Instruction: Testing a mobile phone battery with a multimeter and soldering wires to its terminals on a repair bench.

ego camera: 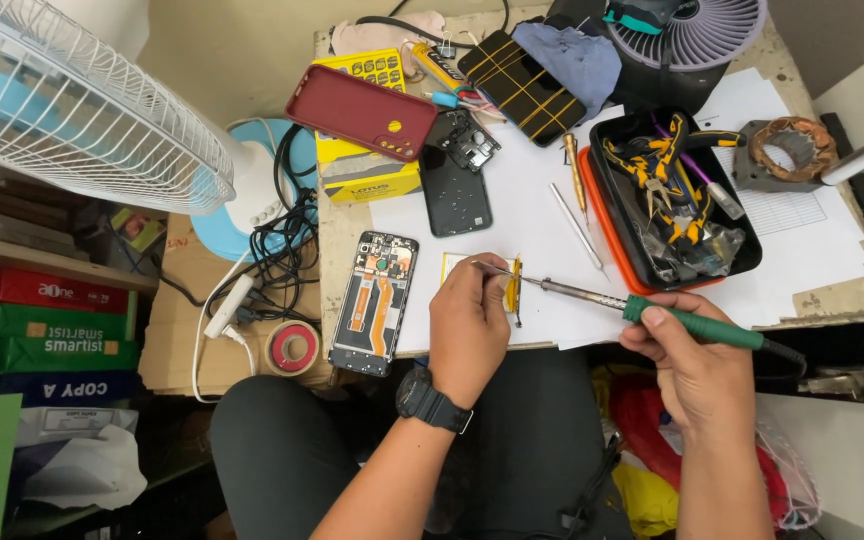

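Soldering, in hand: our right hand [692, 365] grips the green-handled soldering iron [642, 305], our left hand [467, 325] pinches the small yellow part [514, 285] upright on the white paper [532, 215]; we judge steadiness and a brief touch best.

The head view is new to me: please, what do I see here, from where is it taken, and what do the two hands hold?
The one picture comes from a camera worn on a person's head, looking down at a small paper-covered work table. The right hand holds a green-handled soldering iron, its tip toward a small yellow flat part. The left hand holds thin metal tweezers at that part. Nearby lie an opened phone frame, a dark red phone case and a black tray of pliers.
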